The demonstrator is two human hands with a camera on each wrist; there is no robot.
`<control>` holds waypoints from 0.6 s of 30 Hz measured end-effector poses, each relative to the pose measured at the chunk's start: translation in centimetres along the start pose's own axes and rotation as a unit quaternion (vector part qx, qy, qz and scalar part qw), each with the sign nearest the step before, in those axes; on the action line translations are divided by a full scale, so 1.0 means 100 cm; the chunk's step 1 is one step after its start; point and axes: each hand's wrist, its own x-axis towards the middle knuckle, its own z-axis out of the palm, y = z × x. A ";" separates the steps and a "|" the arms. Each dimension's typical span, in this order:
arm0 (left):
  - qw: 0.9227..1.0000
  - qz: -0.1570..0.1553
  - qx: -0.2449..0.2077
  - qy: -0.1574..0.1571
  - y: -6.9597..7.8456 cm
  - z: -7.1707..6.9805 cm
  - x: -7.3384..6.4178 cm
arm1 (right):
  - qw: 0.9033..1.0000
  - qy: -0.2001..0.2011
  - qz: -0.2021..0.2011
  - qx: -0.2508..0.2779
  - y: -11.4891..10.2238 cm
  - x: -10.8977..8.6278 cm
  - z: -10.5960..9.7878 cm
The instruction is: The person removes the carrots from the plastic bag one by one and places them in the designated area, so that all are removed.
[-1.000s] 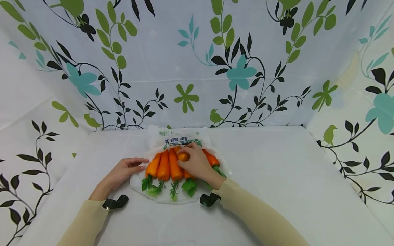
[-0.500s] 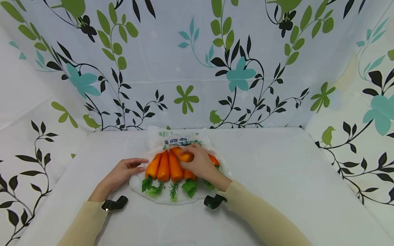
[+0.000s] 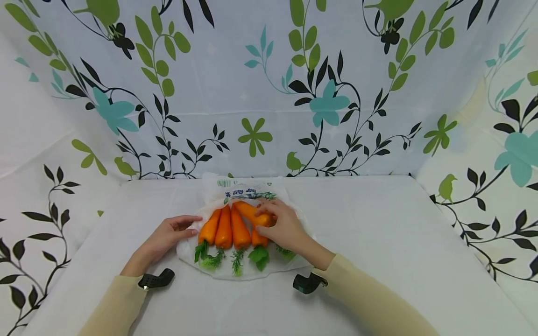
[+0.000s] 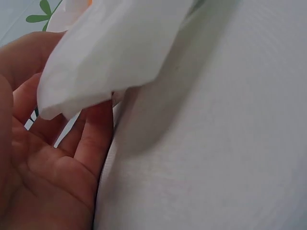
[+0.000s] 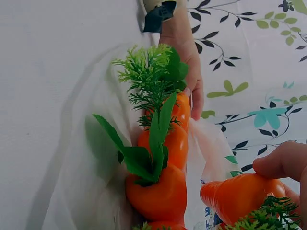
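As the head view has it, the right hand (image 3: 283, 227) pinches one carrot (image 3: 245, 211) by its thick end, aslant over the other carrots (image 3: 223, 228) on a white plastic bag (image 3: 212, 186); the left hand (image 3: 170, 231), thumb and fingers apart, lies at the bag's left edge. The table (image 3: 378, 233) reaches beyond the bag on both sides. Only the left wrist view shows a loose flap (image 4: 115, 52) partly hiding the fingers (image 4: 93, 136). The right wrist view reveals the pinched carrot's feathery greens (image 5: 271, 215).
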 end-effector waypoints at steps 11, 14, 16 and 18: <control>0.999 0.016 0.009 -0.027 0.016 -0.004 -0.004 | 0.999 0.010 0.023 0.027 0.008 -0.015 -0.023; 0.999 0.026 -0.017 -0.040 0.011 -0.006 -0.008 | 0.999 0.013 0.026 0.028 0.010 -0.018 -0.028; 0.996 0.032 -0.057 -0.054 0.006 -0.008 -0.010 | 0.999 0.015 0.023 0.026 0.010 -0.020 -0.032; 0.993 0.038 -0.092 -0.070 0.002 -0.010 -0.013 | 0.999 0.016 0.021 0.028 0.011 -0.022 -0.035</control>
